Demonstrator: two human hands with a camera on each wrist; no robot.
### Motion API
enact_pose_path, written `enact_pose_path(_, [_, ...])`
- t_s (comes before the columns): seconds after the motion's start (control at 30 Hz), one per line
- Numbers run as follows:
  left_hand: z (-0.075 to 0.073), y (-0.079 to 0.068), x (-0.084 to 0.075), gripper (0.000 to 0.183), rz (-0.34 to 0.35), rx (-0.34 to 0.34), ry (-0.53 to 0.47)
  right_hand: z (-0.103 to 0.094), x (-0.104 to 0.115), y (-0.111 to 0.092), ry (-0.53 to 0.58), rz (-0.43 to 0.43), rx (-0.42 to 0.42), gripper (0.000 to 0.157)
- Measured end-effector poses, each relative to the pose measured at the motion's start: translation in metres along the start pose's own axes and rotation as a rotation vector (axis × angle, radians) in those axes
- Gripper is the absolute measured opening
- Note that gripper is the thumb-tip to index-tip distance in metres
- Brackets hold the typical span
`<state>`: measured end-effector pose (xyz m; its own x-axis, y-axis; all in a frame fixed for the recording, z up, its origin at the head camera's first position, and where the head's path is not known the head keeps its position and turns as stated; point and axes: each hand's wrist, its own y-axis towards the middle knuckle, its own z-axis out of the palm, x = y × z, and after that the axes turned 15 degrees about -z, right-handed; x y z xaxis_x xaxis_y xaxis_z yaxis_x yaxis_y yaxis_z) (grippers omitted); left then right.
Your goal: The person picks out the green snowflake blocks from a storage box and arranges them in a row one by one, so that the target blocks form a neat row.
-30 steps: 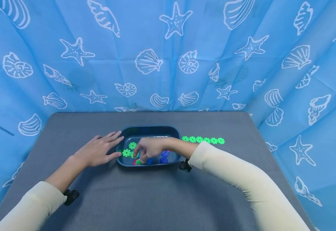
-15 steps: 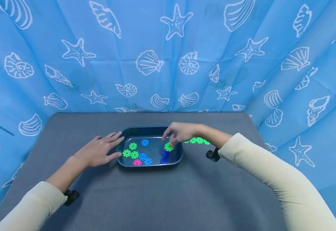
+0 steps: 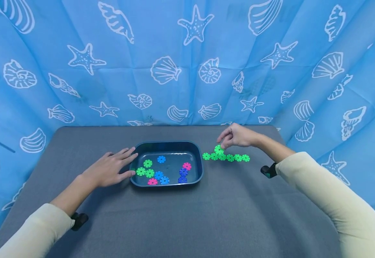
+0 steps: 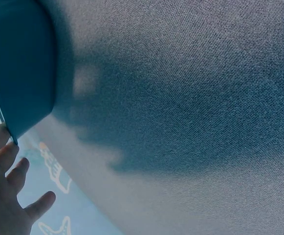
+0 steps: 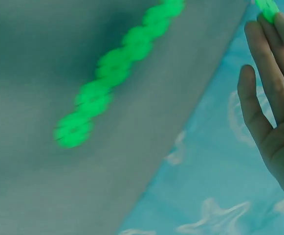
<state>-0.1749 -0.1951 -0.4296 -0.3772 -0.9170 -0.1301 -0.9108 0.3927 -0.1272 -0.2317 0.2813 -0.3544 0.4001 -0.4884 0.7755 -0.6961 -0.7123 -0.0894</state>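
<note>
A dark blue oblong tray [image 3: 166,185] stands mid-table with several notched plastic discs inside. Green discs [image 3: 140,171] lie at its left, blue discs [image 3: 164,180] and a pink disc [image 3: 152,181] near the front. At its right are another pink disc [image 3: 186,166] and dark blue discs [image 3: 183,172]. My left hand [image 3: 111,168] touches the tray's left rim with extended fingers. Between thumb and fingertips, my right hand [image 3: 240,136] pinches a green disc [image 3: 219,149], above or just behind a row of green discs [image 3: 230,157] on the table. The right wrist view shows this disc [image 5: 268,9] at the fingertips.
A grey cloth covers the table [image 3: 187,222]. The row lies right of the tray, its left end close to the tray's wall. Behind the table hangs a blue curtain [image 3: 187,89] with white shells and starfish.
My right hand has lifted a green disc out of the tray and carried it right, over the tray's right end to the row. My left hand has stayed at the rim.
</note>
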Motion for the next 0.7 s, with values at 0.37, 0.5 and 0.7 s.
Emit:
enact_pose_path(0.37, [0.0, -0.002, 0.001, 0.07, 0.003, -0.006, -0.008, 0.001, -0.064, -0.061, 0.082, 0.174, -0.265, 0.029])
enact_pose_path(0.5, [0.0, -0.003, -0.001, 0.07, -0.003, -0.014, -0.005, -0.002, -0.088, -0.084, 0.093, 0.237, -0.328, 0.033])
enact_pose_path(0.7, [0.002, -0.003, -0.003, 0.071, -0.014, -0.025, 0.004, -0.002, -0.117, -0.111, 0.112, 0.319, -0.366, 0.037])
